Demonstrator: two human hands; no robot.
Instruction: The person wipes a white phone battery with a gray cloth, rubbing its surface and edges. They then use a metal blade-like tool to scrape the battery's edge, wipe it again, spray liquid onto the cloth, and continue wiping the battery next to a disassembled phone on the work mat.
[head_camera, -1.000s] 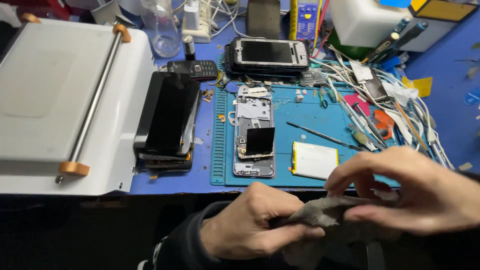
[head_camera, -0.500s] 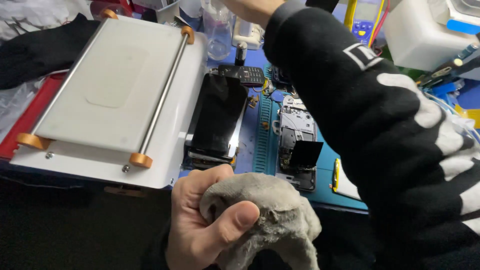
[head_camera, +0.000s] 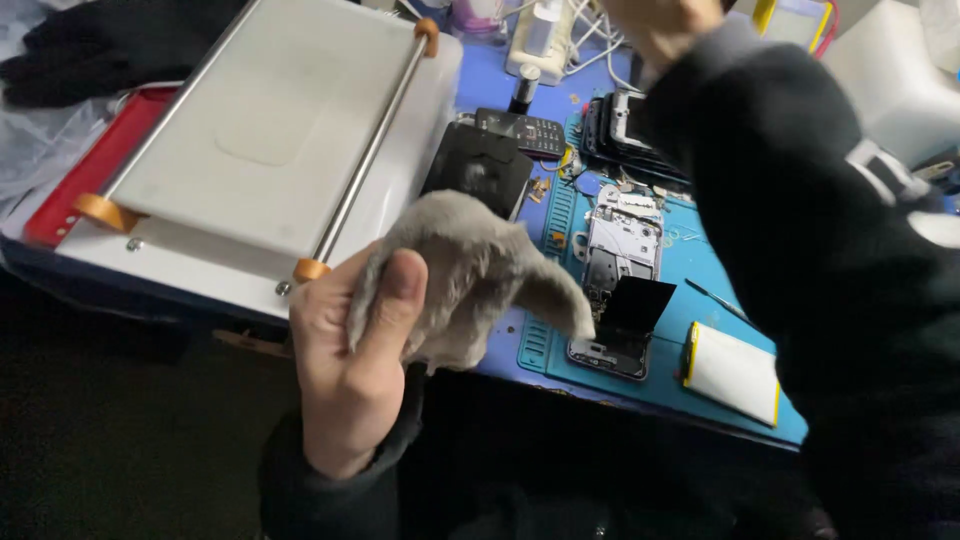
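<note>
The grey cloth (head_camera: 465, 275) is soft, crumpled and bunched, one corner hanging in a point toward the opened phone (head_camera: 620, 285) on the blue mat (head_camera: 700, 300). It is held up above the front edge of the worktop (head_camera: 500, 85), between the white flat machine (head_camera: 270, 140) and the mat. Open room lies toward the dark front edge; a white battery (head_camera: 733, 372) sits near the mat's front corner. The left hand (head_camera: 350, 370) has its fingers (head_camera: 395, 300) closed round the cloth, thumb pressed on top. The right hand (head_camera: 660, 25) reaches far back past the dark sleeve (head_camera: 800, 220); it is cut off at the top, so its grip probably cannot be judged.
</note>
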